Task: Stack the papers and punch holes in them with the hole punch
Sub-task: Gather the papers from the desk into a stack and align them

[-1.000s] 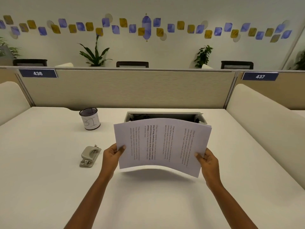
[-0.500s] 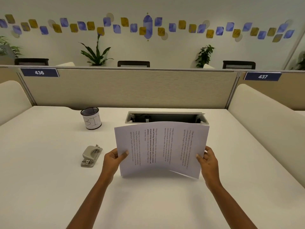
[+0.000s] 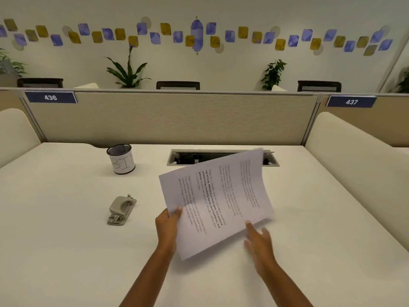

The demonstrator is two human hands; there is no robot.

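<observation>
A stack of printed white papers (image 3: 223, 200) is held tilted above the white desk, its right side raised toward the back. My left hand (image 3: 167, 227) grips the stack's lower left edge, thumb on top. My right hand (image 3: 259, 240) is blurred just below the stack's lower right edge, fingers spread, a fingertip near the paper; it holds nothing. A grey hole punch (image 3: 121, 209) lies on the desk to the left of my left hand, apart from the papers.
A mesh cup labelled BIN (image 3: 121, 159) stands at the back left. An open cable slot (image 3: 194, 157) is set into the desk (image 3: 66, 240) behind the papers. Beige partitions (image 3: 168, 118) close off the back and sides.
The stack has swung from upright between both hands to a slant held by the left hand alone. My right hand has let go and dropped below the edge.
</observation>
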